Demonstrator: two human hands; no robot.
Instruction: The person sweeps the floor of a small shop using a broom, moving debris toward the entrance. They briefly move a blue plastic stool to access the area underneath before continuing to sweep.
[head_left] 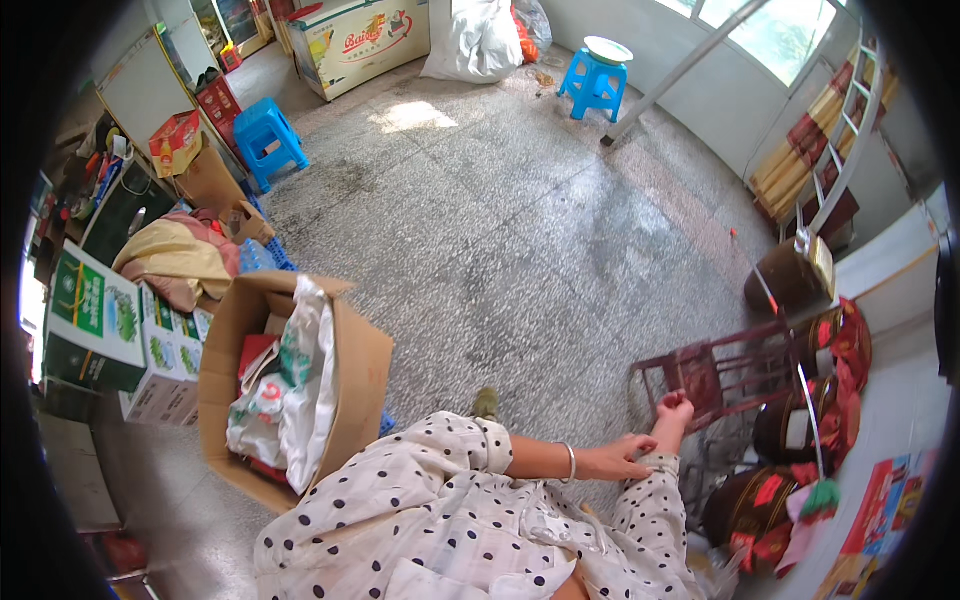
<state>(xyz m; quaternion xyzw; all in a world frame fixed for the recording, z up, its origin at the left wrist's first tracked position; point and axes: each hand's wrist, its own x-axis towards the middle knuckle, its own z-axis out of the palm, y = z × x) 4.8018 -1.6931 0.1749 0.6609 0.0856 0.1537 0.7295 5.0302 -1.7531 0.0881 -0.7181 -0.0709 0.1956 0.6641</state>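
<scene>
My left hand (pixel 618 460), with a pale bangle on its wrist, lies across to my right forearm. Its fingers are closed at the cuff (pixel 660 462) of my white, black-dotted right sleeve. My right hand (pixel 675 410) is held out past that cuff, palm turned up, its fingers curled with nothing visible in them. Behind it in the picture stands a dark red wooden chair (pixel 706 380); whether the hand touches it I cannot tell. Both forearms come out of the same loose dotted garment.
At left, an open cardboard box (pixel 360 372) holds white plastic bags (pixel 300 385), beside stacked green-and-white cartons (pixel 95 315). Brown jars (pixel 745 508) with red covers line the right wall. Blue stools (pixel 268 140), a chest freezer (pixel 365 45) and a slanting metal pole (pixel 690 68) stand farther off.
</scene>
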